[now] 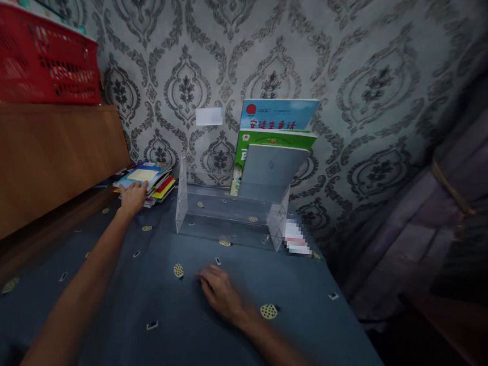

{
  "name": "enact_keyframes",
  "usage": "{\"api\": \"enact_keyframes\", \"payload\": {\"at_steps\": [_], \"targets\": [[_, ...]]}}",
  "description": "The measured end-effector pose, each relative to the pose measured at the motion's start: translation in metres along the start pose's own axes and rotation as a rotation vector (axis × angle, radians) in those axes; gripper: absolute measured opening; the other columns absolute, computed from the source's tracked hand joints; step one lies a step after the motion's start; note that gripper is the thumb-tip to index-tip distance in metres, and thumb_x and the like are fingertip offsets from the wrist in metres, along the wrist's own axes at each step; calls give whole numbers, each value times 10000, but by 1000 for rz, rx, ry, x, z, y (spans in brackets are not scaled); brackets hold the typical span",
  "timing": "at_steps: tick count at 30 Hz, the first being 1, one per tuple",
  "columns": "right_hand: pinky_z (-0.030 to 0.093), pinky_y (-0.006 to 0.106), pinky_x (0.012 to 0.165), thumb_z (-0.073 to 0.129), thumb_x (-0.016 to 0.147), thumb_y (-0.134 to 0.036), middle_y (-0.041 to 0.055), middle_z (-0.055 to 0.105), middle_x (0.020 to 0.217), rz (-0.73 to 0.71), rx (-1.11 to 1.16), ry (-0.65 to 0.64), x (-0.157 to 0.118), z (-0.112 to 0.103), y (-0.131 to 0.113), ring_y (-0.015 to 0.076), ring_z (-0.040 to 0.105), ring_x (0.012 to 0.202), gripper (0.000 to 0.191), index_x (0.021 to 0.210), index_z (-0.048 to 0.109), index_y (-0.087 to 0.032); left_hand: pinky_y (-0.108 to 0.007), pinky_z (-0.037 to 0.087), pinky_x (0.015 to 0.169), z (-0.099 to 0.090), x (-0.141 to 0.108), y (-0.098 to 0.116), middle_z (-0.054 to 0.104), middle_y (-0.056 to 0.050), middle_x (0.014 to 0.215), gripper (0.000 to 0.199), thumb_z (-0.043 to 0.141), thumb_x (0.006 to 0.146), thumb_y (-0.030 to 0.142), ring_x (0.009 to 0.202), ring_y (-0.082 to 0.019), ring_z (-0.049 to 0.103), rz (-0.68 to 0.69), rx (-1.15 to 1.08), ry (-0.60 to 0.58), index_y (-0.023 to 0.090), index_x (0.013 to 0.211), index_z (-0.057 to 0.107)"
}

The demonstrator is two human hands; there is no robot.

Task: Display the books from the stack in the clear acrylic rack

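Observation:
My left hand (pixel 133 198) reaches to a stack of books (pixel 163 190) at the back left. Its fingers are apart and rest on the front edge of the blue-covered top book (pixel 143 173); none is lifted clear of the stack. My right hand (pixel 220 291) is over the cloth in front of the rack, empty, with fingers loosely bent and a little blurred. A clear acrylic rack (pixel 220 206) stands against the wall. On its right side stand a grey-covered book (pixel 272 171), a green book (pixel 269 138) and a blue book (pixel 281 111), one behind another.
Blue patterned cloth (pixel 121 320) covers the surface. A red plastic basket (pixel 41 60) sits on a wooden panel (pixel 45 160) at the left. A white label (pixel 209 116) shows behind the rack. A pixelated paper (pixel 296 239) lies right of it. A tied curtain (pixel 410 232) hangs at right.

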State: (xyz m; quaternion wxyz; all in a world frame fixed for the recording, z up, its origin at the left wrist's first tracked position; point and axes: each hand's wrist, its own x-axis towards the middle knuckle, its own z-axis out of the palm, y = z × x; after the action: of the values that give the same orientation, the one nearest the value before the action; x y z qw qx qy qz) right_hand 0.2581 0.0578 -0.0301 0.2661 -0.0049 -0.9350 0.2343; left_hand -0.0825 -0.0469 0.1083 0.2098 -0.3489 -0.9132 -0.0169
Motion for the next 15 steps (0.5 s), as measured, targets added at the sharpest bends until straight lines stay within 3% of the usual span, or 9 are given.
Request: {"api": "enact_keyframes", "payload": {"at_steps": [10,15], "targets": [[555,325,859,514,906,-58,58,746,927,13,39,6,1,1,2,202,689,914,249,1006,695,-196,-543,381,958,-12,-8,7,669,-262,1176,452,301,895,52,1074,-357,650,-2,106,-57,77,1236,597],[535,393,978,524,909,-63,62,765,971,6,45,20,-1,4,3,218,706,973,270,1056,704,-201,-519,384,951,-6,-22,20,674,-271,1150,434,302,919,68,1042,-353,669,-16,132,-32,52,1226,608]]}}
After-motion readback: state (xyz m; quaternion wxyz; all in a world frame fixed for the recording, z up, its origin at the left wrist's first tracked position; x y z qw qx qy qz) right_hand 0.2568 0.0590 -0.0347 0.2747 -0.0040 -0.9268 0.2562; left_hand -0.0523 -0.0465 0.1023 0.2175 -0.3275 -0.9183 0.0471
